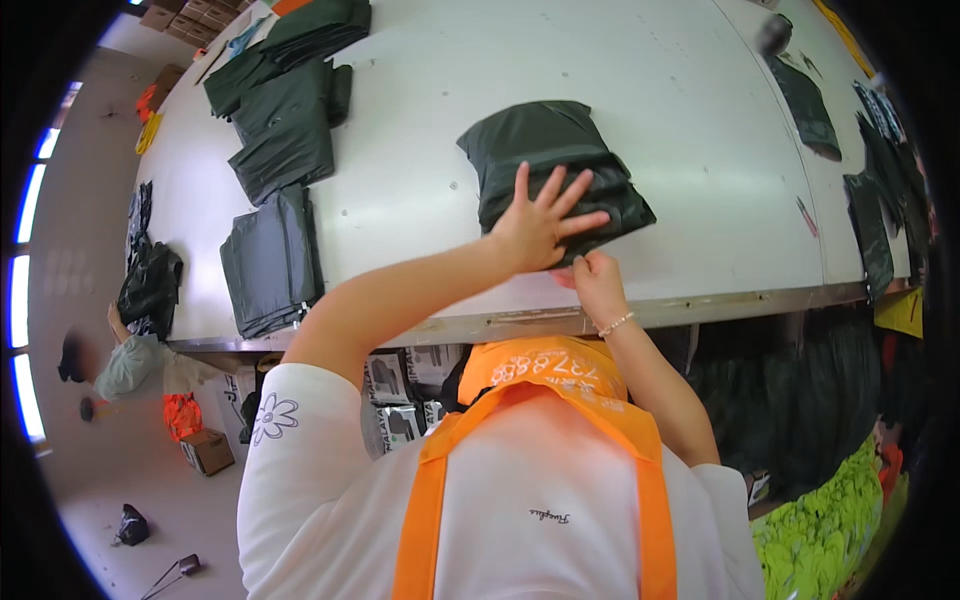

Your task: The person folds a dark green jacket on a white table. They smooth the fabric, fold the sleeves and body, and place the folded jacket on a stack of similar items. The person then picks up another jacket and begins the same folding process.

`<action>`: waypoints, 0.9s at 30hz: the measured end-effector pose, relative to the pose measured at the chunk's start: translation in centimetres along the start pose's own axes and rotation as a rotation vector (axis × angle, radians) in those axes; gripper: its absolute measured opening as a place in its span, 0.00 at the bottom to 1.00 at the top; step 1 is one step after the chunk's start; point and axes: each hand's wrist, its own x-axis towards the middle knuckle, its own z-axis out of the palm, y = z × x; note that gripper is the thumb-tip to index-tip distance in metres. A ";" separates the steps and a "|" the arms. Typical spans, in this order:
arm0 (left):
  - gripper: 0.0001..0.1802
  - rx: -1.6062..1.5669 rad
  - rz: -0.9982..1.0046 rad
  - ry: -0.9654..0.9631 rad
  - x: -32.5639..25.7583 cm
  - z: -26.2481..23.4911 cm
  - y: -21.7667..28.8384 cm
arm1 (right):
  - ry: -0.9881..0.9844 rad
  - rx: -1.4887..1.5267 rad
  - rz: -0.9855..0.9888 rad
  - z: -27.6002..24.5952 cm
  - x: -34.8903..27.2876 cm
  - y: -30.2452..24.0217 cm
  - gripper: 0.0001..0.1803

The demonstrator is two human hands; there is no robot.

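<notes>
A dark green plastic mailing bag [530, 140], plump with something inside, lies on the white table [410, 180] in front of me. My left hand [548, 220] rests on top of it with the fingers spread wide, pressing on its near half. Closer to the table's edge, my right hand [598, 285] is closed in a pinch at the bag's near edge, just below my left palm. What the bag contains is hidden.
Left on the table lie a neat stack of dark bags [270, 265] and several filled ones [285, 135]. More dark bags [870, 230] lie at the far right. A co-worker [130, 362] is at the left. Bright green material [825, 520] sits below at right.
</notes>
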 end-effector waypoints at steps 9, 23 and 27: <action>0.39 -0.135 0.052 0.087 2.6 -1.0 -3.4 | 0.474 -0.590 -0.833 -1.9 0.4 -5.7 0.06; 0.38 -0.186 0.131 -0.123 5.3 1.1 -1.4 | -0.061 -1.566 -0.384 -7.6 4.2 -4.9 0.15; 0.31 -0.037 0.165 -0.233 6.2 2.1 1.7 | 0.052 -1.650 -0.548 -10.3 4.9 -5.3 0.14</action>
